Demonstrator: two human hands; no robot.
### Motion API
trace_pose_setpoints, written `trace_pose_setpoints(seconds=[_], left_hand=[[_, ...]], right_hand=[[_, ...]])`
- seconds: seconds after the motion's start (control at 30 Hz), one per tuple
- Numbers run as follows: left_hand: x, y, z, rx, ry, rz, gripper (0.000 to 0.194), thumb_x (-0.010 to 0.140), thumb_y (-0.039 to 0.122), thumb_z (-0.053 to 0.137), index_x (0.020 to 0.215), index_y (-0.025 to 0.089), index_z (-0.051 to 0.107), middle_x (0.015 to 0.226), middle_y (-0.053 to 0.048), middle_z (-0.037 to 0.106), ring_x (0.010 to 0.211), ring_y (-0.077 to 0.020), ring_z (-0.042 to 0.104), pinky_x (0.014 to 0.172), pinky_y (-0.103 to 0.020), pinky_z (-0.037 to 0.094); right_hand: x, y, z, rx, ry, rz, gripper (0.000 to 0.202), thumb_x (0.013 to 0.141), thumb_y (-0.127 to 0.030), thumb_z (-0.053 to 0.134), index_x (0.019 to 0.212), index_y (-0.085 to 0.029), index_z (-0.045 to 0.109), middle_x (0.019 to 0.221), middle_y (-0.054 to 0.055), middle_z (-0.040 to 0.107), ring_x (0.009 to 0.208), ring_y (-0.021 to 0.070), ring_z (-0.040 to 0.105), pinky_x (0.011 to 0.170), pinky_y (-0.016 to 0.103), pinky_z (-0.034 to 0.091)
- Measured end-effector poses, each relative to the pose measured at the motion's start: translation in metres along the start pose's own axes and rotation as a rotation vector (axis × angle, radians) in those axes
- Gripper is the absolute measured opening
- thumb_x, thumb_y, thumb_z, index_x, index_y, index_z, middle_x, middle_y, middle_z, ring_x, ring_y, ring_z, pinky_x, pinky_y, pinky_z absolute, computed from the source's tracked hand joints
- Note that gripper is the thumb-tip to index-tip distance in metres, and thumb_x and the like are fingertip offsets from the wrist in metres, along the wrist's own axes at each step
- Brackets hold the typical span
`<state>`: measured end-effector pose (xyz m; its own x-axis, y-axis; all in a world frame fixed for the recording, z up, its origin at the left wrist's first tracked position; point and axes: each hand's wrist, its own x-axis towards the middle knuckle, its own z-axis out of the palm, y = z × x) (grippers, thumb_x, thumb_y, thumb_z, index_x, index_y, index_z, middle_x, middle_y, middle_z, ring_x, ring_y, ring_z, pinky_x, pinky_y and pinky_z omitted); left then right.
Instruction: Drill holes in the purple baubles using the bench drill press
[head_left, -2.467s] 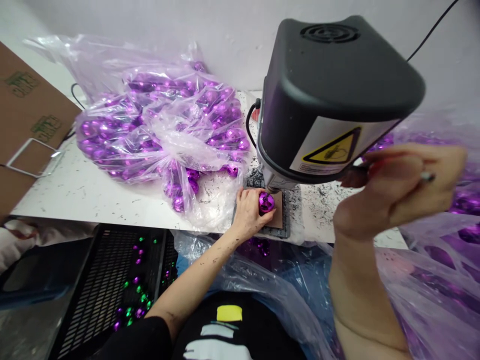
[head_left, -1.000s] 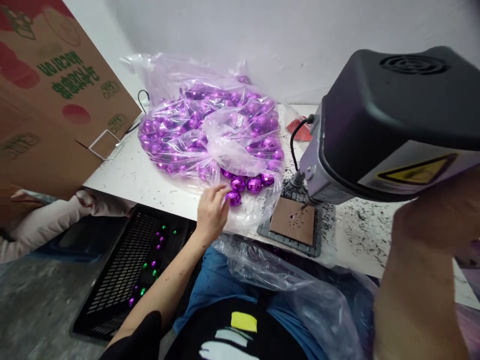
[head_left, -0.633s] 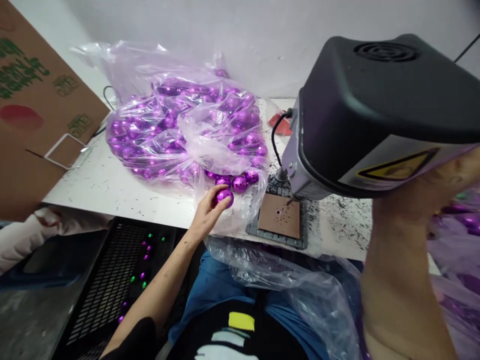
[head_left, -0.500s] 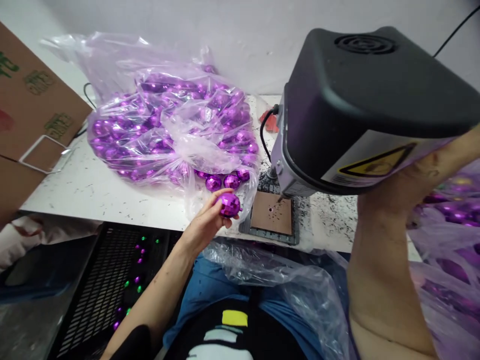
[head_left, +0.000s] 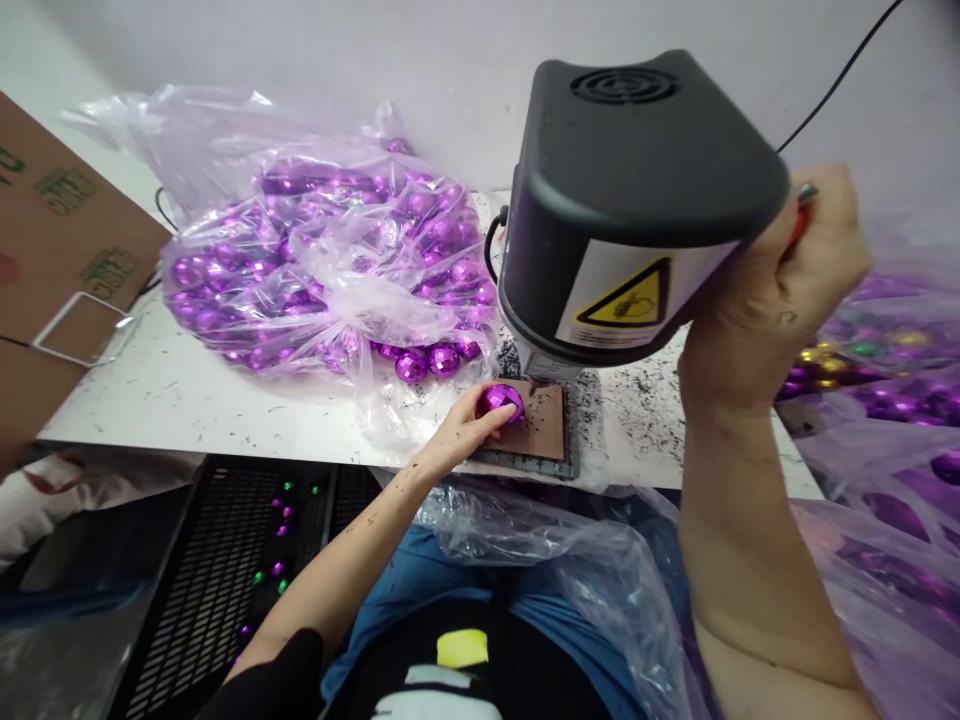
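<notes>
Shows counter (head_left: 172, 395), black machine (head_left: 637, 170), right hand (head_left: 817, 262) closed seemingly on a handle (head_left: 807, 191), brown board (head_left: 549, 428) by the near edge and—there, gripped in the left hand (head_left: 466, 426)—purple ball (head_left: 498, 396). Looks light, stiff, slick, crackable; best held around the widest part.

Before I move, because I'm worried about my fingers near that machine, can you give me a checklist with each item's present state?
1. Left hand gripping the purple ball: ok.
2. Ball over the brown plate: ok.
3. Ball centered on the plate's hole: cannot tell, hole hidden.
4. Right hand closed around the handle: ok.
5. Left fingers safely away from the tip under the black machine: cannot tell, partly hidden.
6. White table beside the plate free of dark shavings: not ok.
</notes>
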<state>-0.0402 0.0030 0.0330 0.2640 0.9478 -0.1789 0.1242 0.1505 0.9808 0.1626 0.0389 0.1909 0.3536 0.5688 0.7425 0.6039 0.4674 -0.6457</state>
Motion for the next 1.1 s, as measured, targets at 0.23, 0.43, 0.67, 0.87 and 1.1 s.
trace_pose_setpoints(seconds=[0.23,0.43,0.67,0.87,1.1], left_hand=[[-0.001,-0.003,0.018,0.642,0.14,0.324,0.047,0.089,0.042,0.066,0.128,0.02,0.052,0.12,-0.008,0.063,0.109,-0.0247,0.062,0.094,-0.038,0.049],[0.004,-0.011,0.034,0.807,0.266,0.458,0.045,0.081,0.038,0.075,0.118,0.02,0.056,0.115,-0.008,0.06,0.107,-0.0244,0.058,0.094,-0.037,0.045],[0.011,-0.021,0.042,0.802,0.273,0.475,0.044,0.082,0.035,0.074,0.118,0.019,0.053,0.109,-0.007,0.062,0.107,-0.0242,0.055,0.108,-0.045,0.033],[0.01,-0.021,0.041,0.818,0.241,0.469,0.042,0.085,0.035,0.071,0.119,0.02,0.051,0.109,-0.007,0.062,0.108,-0.0243,0.057,0.114,-0.05,0.027],[0.011,-0.021,0.039,0.775,0.219,0.487,0.043,0.086,0.036,0.067,0.122,0.02,0.049,0.123,-0.009,0.06,0.12,-0.0262,0.052,0.116,-0.049,0.027]], right_hand=[[-0.001,0.0,-0.001,-0.005,-0.023,0.001,0.058,0.086,-0.067,0.032,0.073,-0.011,0.04,0.068,-0.004,0.025,0.065,-0.0025,0.027,0.067,0.018,0.026],[-0.002,0.003,-0.001,0.023,-0.027,0.008,0.059,0.086,-0.069,0.034,0.074,-0.012,0.04,0.066,-0.005,0.026,0.062,-0.0028,0.027,0.066,0.017,0.027],[-0.001,0.005,0.0,0.045,-0.02,0.0,0.06,0.087,-0.07,0.036,0.074,-0.011,0.041,0.064,-0.006,0.027,0.06,-0.0031,0.028,0.063,0.016,0.027],[-0.013,0.002,-0.01,-0.004,0.012,-0.057,0.049,0.094,-0.057,0.041,0.079,-0.012,0.049,0.061,-0.005,0.033,0.056,-0.002,0.034,0.057,0.015,0.027],[-0.075,0.008,-0.031,-0.047,0.127,-0.255,0.011,0.084,-0.024,0.058,0.086,-0.014,0.057,0.066,-0.004,0.051,0.058,0.0027,0.053,0.058,0.018,0.037]])
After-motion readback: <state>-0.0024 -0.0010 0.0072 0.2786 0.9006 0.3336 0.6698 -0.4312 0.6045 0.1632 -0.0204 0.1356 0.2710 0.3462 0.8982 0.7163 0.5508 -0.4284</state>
